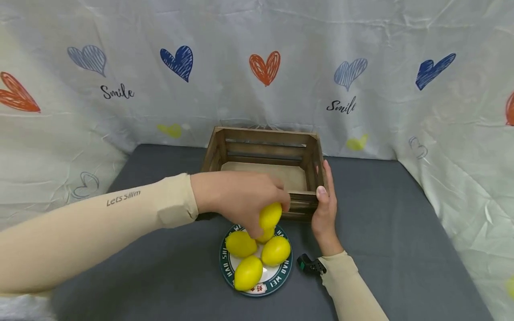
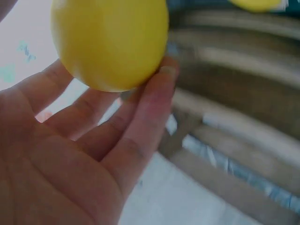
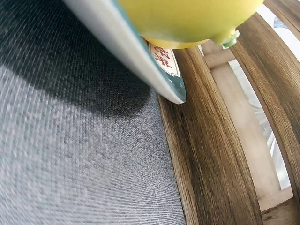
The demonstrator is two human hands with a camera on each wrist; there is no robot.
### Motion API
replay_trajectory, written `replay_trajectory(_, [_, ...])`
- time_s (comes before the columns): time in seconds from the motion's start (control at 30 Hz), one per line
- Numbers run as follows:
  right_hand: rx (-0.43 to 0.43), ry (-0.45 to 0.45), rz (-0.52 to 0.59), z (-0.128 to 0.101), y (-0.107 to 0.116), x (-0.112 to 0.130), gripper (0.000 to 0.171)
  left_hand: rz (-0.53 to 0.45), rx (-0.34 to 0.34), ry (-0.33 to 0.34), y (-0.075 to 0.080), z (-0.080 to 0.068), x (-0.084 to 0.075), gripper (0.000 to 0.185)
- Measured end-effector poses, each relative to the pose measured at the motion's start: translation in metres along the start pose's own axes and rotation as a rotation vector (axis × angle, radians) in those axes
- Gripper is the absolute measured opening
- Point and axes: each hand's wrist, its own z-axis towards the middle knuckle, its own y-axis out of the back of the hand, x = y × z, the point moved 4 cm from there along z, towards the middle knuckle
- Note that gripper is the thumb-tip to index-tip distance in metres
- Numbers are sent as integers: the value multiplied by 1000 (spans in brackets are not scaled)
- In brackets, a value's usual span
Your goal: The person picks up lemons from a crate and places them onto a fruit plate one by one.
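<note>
The person's left hand [image 1: 241, 203] reaches in from the left in a beige sleeve and grips a smooth yellow lemon [image 1: 270, 215] from above, fingers curled round it; the left wrist view shows the same lemon [image 2: 110, 40] resting against the fingertips [image 2: 161, 82]. This lemon is held just above the round white plate with a dark green rim [image 1: 281, 278], near the front wall of the crate.

Three more yellow lemons [image 1: 257, 257] lie together on that plate, touching one another. The plate sits on the dark grey cloth surface [image 1: 401, 249], directly in front of the brown slatted wooden crate [image 1: 265, 149]. In the right wrist view the plate's edge [image 3: 140, 65] lies close against the crate's front slat [image 3: 211, 159].

The right hand [image 1: 324, 209] stands to the right of the plate, fingers straight and upright, pressed flat against the crate's front right corner, thumb on the front slat. It grasps nothing. A small black clip-like device [image 1: 310, 265] sits at that wrist.
</note>
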Motion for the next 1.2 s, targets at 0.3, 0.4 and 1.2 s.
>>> replay_trajectory(0.3, [9,15,1,2,-1,-1,67,120,116,-182,-61,15,-25,61])
replay_trajectory(0.4, [10,16,0,2,-2,-1,68,192,123,-230,-76,19,-33,64])
replay_trajectory(1.2, [0,45,-36,3,1,-5,68,531,24,-372,-127,31,-50,63])
